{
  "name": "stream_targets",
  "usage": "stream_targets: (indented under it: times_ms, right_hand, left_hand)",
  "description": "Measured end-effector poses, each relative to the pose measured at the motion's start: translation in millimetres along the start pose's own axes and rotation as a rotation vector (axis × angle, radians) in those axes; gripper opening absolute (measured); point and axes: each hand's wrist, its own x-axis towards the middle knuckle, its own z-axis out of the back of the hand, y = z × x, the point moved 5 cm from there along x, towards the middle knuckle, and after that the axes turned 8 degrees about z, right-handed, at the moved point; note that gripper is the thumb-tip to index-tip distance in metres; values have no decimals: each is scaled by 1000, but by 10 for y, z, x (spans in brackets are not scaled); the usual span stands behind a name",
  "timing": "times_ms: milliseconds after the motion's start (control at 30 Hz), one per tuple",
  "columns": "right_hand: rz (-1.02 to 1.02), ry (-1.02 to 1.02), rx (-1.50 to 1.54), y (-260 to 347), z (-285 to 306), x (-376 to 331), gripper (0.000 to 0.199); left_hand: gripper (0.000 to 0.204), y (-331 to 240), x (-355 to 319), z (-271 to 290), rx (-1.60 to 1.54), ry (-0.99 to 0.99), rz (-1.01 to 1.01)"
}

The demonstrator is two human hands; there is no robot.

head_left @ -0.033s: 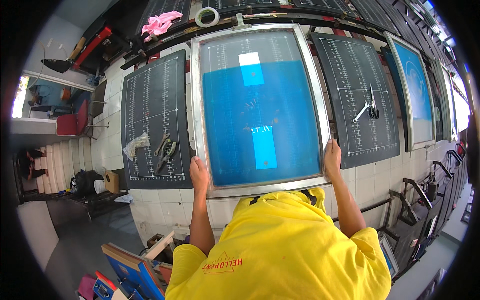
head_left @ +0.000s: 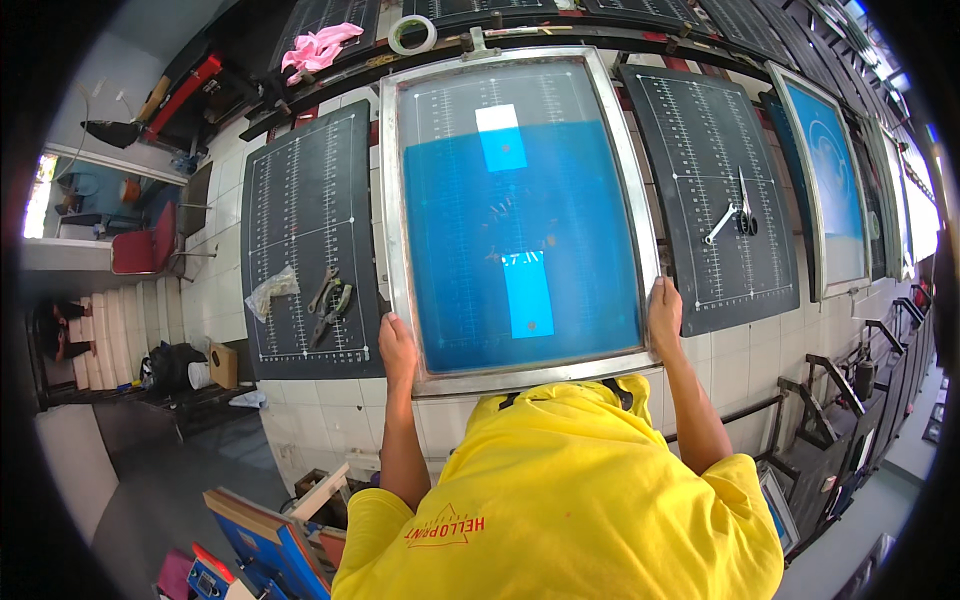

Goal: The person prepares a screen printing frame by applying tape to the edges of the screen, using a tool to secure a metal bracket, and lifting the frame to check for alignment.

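Head view: the fingers of the left hand (head_left: pixel 398 350) grasp the left side rail of a metal frame (head_left: pixel 395 220) near its lower corner, and those of the right hand (head_left: pixel 665 315) grasp the right rail at about the same level. Most of the fingers are hidden at the rails, so how tightly they press cannot be told.

The frame lies straight ahead of the person, its lower edge close against the yellow shirt (head_left: pixel 570 500). Its mesh (head_left: pixel 450 220) is blue except for a clear band at the far end, and two pale rectangles show within it, one near the top, one lower down. A metal clamp (head_left: pixel 479 42) sits at the far rail.

To the left is a dark ruled board (head_left: pixel 310 190) with pliers (head_left: pixel 335 315) and a clear bag (head_left: pixel 270 290) side by side on its near half. To the right, a matching board (head_left: pixel 700 130) carries a wrench (head_left: pixel 720 225) just beside scissors (head_left: pixel 747 220). Beyond that stands a second frame (head_left: pixel 822 270). Past the far end lie a tape roll (head_left: pixel 395 35) and a pink cloth (head_left: pixel 322 48).
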Motion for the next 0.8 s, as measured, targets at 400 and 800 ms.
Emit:
stream_targets:
  times_ms: [400,800]
  right_hand:
    - [21,-16,-20,-95,-5,83,34]
    - [3,42,7,-284,125,62,40]
  left_hand:
    - [48,93,45,-25,-132,13,64]
    - [56,281,-51,-30,-264,222,153]
